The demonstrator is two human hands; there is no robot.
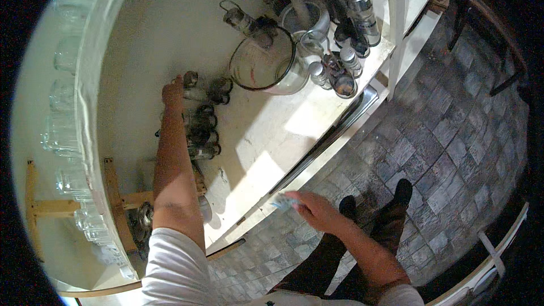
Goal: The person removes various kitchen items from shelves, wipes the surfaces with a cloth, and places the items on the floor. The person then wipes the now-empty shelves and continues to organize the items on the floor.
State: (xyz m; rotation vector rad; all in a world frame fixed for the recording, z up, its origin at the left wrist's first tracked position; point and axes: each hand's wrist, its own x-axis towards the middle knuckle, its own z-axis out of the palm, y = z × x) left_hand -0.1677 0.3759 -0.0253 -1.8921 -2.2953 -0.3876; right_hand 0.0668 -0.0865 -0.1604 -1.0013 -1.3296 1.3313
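Observation:
My left hand (172,93) reaches over the counter to the wall, beside a small dark-topped glass jar (191,79); its grip is unclear. Several small glass jars (204,131) with dark contents stand just right of my forearm. Low in front of me, at the counter's front edge, my right hand (316,212) grips a crumpled light-blue and white cloth (284,200). A large open glass bowl with a dark rim (272,61) sits farther along the counter. Two small silver-capped jars (318,74) and a round dark-filled jar (343,85) stand beyond it.
Bottles (361,8) and a grey mortar with a pestle (305,17) crowd the far end of the white counter (263,136). Above runs a shelf (91,93) of clear glasses (63,131). A drawer (365,100) stands slightly open over the grey tiled floor (425,148).

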